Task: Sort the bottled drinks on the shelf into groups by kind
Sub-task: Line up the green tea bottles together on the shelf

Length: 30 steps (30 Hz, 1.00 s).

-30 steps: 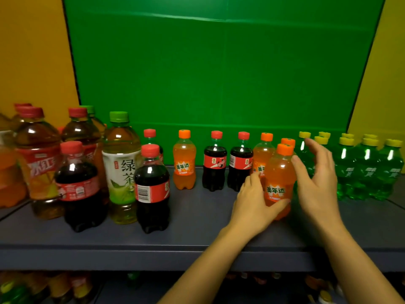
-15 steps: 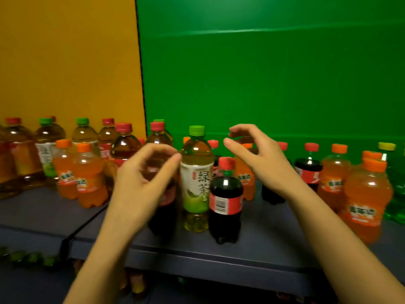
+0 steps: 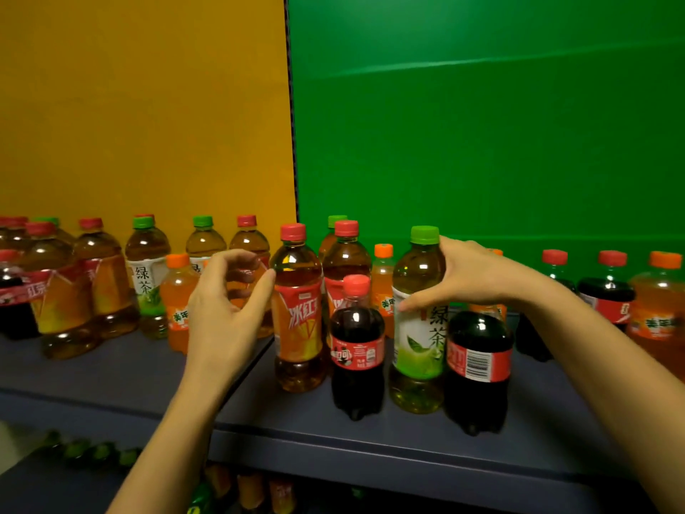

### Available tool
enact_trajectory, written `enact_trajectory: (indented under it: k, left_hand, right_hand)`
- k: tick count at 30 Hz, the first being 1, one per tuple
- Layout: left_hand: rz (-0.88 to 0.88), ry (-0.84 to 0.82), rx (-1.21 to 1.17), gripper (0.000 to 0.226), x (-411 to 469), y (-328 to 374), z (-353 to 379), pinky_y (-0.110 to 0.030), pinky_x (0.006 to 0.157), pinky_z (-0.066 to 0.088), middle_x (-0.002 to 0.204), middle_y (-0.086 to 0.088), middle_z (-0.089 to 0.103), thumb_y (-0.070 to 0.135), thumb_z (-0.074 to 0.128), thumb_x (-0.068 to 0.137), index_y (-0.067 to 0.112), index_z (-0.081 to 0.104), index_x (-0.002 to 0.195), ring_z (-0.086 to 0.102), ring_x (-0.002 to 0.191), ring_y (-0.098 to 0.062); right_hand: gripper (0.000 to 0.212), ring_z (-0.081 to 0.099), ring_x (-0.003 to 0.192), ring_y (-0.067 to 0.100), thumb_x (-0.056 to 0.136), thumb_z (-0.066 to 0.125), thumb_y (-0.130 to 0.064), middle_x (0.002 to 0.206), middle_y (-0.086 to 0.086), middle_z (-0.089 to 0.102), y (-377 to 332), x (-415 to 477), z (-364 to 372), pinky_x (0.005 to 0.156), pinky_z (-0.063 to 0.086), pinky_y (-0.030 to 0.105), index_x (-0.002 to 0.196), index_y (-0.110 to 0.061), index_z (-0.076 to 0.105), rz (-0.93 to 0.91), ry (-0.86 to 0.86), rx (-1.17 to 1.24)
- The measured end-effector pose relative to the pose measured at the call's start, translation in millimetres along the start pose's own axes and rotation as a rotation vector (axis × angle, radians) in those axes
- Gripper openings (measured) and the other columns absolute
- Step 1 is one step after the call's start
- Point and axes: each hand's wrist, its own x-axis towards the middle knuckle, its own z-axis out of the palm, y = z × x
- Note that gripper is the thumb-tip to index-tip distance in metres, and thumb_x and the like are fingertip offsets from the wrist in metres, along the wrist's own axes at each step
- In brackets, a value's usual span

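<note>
Head view: right hand (image 3: 470, 280) wrapped shoulder of green tea bottle (image 3: 417, 328), thumb in front, fingers behind; bottle upright, axis vertical, immediately left of palm. Left hand (image 3: 222, 306) curved apart, held nothing; red-capped iced tea bottle (image 3: 296, 317) stood just right of its thumb, nearer that hand.

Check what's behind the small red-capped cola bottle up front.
Directly behind the small red-capped cola bottle: a taller red-capped amber tea bottle, lower half covered; a green-capped bottle behind that; an orange-capped orange soda bottle at right.
</note>
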Motion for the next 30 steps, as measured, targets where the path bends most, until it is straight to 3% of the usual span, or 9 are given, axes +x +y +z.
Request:
enact_trajectory:
  k: [6, 9, 13, 19, 24, 27, 30]
  left_hand:
    - [0.074, -0.190, 0.076, 0.027, 61.9, 12.3, 9.1, -0.020, 0.074, 0.044, 0.108, 0.000, 0.054, 0.027, 0.053, 0.090, 0.010, 0.052, 0.112, 0.053, 0.095, -0.014]
    - [-0.061, -0.486, 0.113, 0.038, 101.6, 11.5, 26.5, -0.028, 0.083, 0.041, 0.118, -0.004, 0.051, 0.032, 0.049, 0.093, 0.010, 0.047, 0.123, 0.049, 0.103, -0.016]
    - [-0.171, -0.820, 0.194, 0.047, 139.3, 5.0, 50.3, -0.035, 0.096, 0.042, 0.130, -0.009, 0.049, 0.036, 0.048, 0.093, 0.009, 0.041, 0.132, 0.049, 0.114, -0.022]
    - [-0.248, -1.217, 0.148, 0.046, 162.5, -3.5, 70.9, -0.028, 0.081, 0.050, 0.123, -0.007, 0.054, 0.022, 0.055, 0.089, 0.009, 0.041, 0.131, 0.058, 0.101, -0.016]
    - [-0.172, -1.477, 0.166, 0.035, 170.0, -11.8, 84.5, -0.025, 0.075, 0.057, 0.111, -0.004, 0.063, 0.004, 0.062, 0.082, 0.020, 0.052, 0.112, 0.066, 0.094, -0.015]
    - [-0.122, -1.544, 0.188, 0.038, 169.7, -17.8, 91.8, -0.023, 0.075, 0.056, 0.105, -0.001, 0.066, -0.001, 0.064, 0.079, 0.021, 0.055, 0.108, 0.068, 0.089, -0.011]
    - [-0.082, -1.499, 0.146, 0.036, 168.5, -23.8, 95.1, -0.025, 0.078, 0.052, 0.099, 0.002, 0.068, 0.000, 0.068, 0.076, 0.022, 0.058, 0.103, 0.068, 0.086, -0.007]
  right_hand:
    - [0.072, 0.061, 0.096, 0.019, 0.035, 0.073, -0.065, 0.101, -0.006, 0.065, -2.8, 1.0, -4.3, 0.088, 0.050, 0.041, 0.094, -0.029, 0.054, 0.051, 0.146, -0.024]
    - [0.060, 0.060, 0.096, 0.019, 0.044, 0.078, -0.056, 0.100, -0.005, 0.065, -5.7, 2.9, -15.4, 0.087, 0.050, 0.038, 0.093, -0.030, 0.054, 0.065, 0.225, 0.017]
    - [0.060, 0.062, 0.094, 0.016, 0.046, 0.079, -0.052, 0.098, -0.006, 0.068, -6.9, 4.7, -26.0, 0.085, 0.051, 0.036, 0.096, -0.025, 0.060, 0.057, 0.383, 0.145]
    - [0.049, 0.066, 0.092, 0.013, 0.052, 0.082, -0.038, 0.097, -0.005, 0.070, -7.9, 8.7, -28.6, 0.087, 0.053, 0.038, 0.095, -0.028, 0.059, 0.013, 0.571, 0.448]
    - [0.036, 0.064, 0.080, 0.008, 0.064, 0.081, -0.017, 0.088, -0.007, 0.067, -13.7, 12.0, -27.3, 0.071, 0.049, 0.025, 0.089, -0.028, 0.057, -0.040, 0.686, 0.614]
    - [0.039, 0.063, 0.078, 0.009, 0.063, 0.081, -0.016, 0.086, -0.007, 0.066, -13.6, 16.3, -26.3, 0.067, 0.047, 0.026, 0.092, -0.027, 0.057, -0.028, 0.703, 0.672]
    - [0.046, 0.064, 0.080, 0.012, 0.062, 0.082, -0.017, 0.087, -0.005, 0.067, -12.3, 19.0, -23.9, 0.071, 0.049, 0.028, 0.101, -0.021, 0.059, -0.004, 0.700, 0.716]
